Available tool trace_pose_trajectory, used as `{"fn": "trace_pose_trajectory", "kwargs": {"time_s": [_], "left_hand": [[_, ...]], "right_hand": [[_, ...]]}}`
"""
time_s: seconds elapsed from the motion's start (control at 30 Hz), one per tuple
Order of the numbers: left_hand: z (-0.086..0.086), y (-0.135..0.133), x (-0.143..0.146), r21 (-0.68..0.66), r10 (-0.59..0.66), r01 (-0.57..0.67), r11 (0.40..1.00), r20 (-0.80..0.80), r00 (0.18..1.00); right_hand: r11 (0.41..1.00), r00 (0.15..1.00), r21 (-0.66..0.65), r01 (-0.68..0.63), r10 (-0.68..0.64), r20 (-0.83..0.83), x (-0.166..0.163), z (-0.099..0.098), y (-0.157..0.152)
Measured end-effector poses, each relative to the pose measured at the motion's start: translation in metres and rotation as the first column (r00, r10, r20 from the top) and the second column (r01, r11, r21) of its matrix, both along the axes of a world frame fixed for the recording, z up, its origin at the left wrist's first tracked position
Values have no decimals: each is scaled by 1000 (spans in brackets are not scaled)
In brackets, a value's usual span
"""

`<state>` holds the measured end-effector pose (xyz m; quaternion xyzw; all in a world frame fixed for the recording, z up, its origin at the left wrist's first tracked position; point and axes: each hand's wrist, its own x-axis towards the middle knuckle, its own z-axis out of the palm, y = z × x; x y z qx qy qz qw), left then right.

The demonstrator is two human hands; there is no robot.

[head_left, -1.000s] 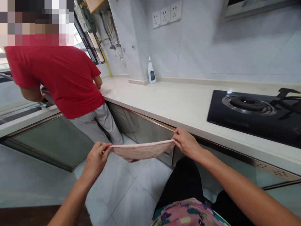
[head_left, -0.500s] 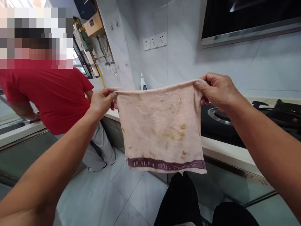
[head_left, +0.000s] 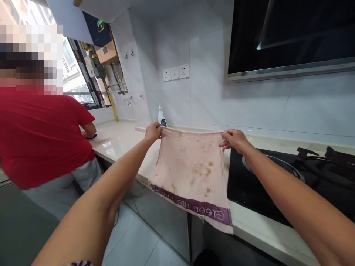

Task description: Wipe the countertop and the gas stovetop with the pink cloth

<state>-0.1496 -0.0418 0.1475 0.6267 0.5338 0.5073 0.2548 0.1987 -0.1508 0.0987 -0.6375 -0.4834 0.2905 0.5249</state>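
Note:
A pale pink cloth with brown stains and a purple lettered band along its lower end is stretched between both hands. My left hand pinches its upper left corner, and my right hand grips the upper right corner. The cloth slopes over the white countertop, its lower end reaching past the front edge. How much of it touches the counter I cannot tell. Just behind my left hand stands a white bottle with a dark label, its base hidden by the cloth.
To the right lies a black gas stove with a range hood above it. A co-worker in a red shirt leans at the counter on the left, a dark blue object by the hand. Wall sockets sit above the bottle.
Both hands have moved forward, carrying the cloth from in front of the counter to over it. The view has tilted up, and the co-worker now reaches onto the counter.

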Motion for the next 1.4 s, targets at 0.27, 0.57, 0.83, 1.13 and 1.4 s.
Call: {"fn": "trace_pose_trajectory", "kwargs": {"time_s": [0.27,0.57,0.83,1.13,1.4], "left_hand": [[-24,40,22,-26,-4,4,1000,-2,1000],[-58,-24,-42,-83,-247,241,967,-81,966],[-88,-114,-130,-563,-666,471,679,-204,717],[-138,-106,-121,-506,-323,159,848,-255,912],[-178,-107,-92,-450,-56,-52,891,-224,973]], "right_hand": [[997,998,-71,21,-17,54,11,-29,38],[967,893,-46,-249,247,376,25,-33,-63],[741,516,-325,-588,653,554,-12,-74,-166],[902,511,-171,-395,371,776,20,-98,-161],[981,600,56,-186,68,797,86,-162,-218]]}}
